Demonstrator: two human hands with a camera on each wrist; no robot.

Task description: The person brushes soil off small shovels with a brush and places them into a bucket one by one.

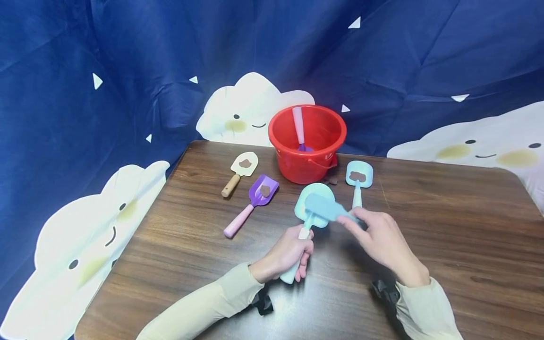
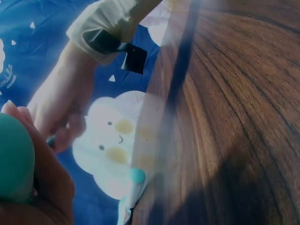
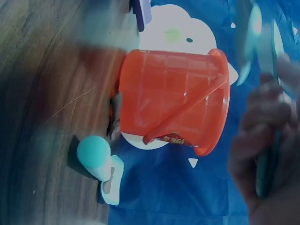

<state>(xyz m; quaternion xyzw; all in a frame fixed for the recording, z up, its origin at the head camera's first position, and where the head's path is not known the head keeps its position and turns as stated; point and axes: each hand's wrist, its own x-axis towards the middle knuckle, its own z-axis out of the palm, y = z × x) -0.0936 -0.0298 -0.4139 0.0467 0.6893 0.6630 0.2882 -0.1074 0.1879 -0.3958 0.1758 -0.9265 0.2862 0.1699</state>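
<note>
In the head view, my left hand (image 1: pixel 291 252) grips the handle of a light blue toy shovel (image 1: pixel 319 190), whose round blade is raised toward the bucket. The handle's thick teal end (image 2: pixel 14 159) shows close up in the left wrist view. My right hand (image 1: pixel 382 236) pinches a light blue flat-bladed tool (image 1: pixel 325 207), blurred, its exact kind unclear. That blade lies over the shovel's blade; whether they touch, I cannot tell. Just beyond my right fingers lies a smaller light blue shovel (image 1: pixel 365 167) with a brown patch on its blade.
A red bucket (image 1: pixel 301 167) stands at the table's back edge, a purple shovel with a pink handle (image 1: pixel 299 125) inside. Left of it lie a cream trowel (image 1: pixel 250 159) and a purple shovel (image 1: pixel 260 192), both with brown pieces. Dark bits (image 1: pixel 332 181) lie beside the bucket.
</note>
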